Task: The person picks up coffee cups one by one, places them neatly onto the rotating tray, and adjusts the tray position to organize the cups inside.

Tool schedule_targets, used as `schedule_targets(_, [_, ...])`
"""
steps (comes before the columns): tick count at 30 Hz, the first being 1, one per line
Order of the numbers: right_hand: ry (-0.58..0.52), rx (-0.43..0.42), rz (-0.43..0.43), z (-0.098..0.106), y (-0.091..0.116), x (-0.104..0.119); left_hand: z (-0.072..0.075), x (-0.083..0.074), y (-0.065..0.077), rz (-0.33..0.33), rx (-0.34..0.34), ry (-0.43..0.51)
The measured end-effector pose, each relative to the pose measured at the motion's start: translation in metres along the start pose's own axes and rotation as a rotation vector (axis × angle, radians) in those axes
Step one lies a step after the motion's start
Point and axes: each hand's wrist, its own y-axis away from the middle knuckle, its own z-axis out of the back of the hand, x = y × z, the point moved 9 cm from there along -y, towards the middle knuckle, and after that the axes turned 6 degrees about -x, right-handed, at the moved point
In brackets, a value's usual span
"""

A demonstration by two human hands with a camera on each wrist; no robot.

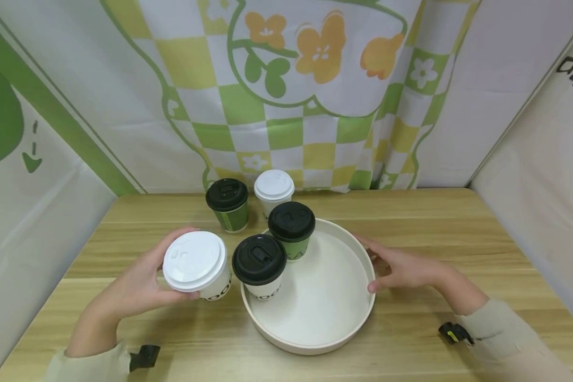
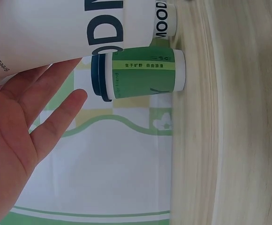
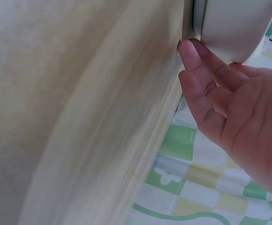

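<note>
My left hand [image 1: 145, 276] grips a white paper cup with a white lid [image 1: 196, 261], holding it above the table just left of the round tray. The cup stays roughly upright, its dark lettering [image 2: 105, 28] showing in the left wrist view. At the tray's right side, my right hand [image 1: 406, 268] holds the cream tray [image 1: 329, 318], thumb at the rim and curled fingers [image 3: 204, 105] low against its outer wall. Inside the tray's left part stand a white cup with a black lid [image 1: 259, 260] and, behind it, a green cup with a black lid [image 1: 292, 228].
Behind the tray, a second green cup with a black lid [image 1: 227, 204] and another white-lidded cup [image 1: 274, 188] stand on the wooden table [image 1: 458, 228]. A checkered curtain [image 1: 277, 132] hangs along the back edge, and pale fabric walls close in both sides.
</note>
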Motion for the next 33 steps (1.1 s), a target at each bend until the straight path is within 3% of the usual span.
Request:
schedule_targets(22, [0.030, -0.053, 0.063, -0.005, 0.014, 0.010, -0.006, -0.005, 0.001, 0.004, 0.020, 0.035])
schedule_targets(33, [0.079, -0.096, 0.050, -0.009, 0.019, 0.014, -0.007, -0.011, 0.000, -0.037, 0.035, 0.062])
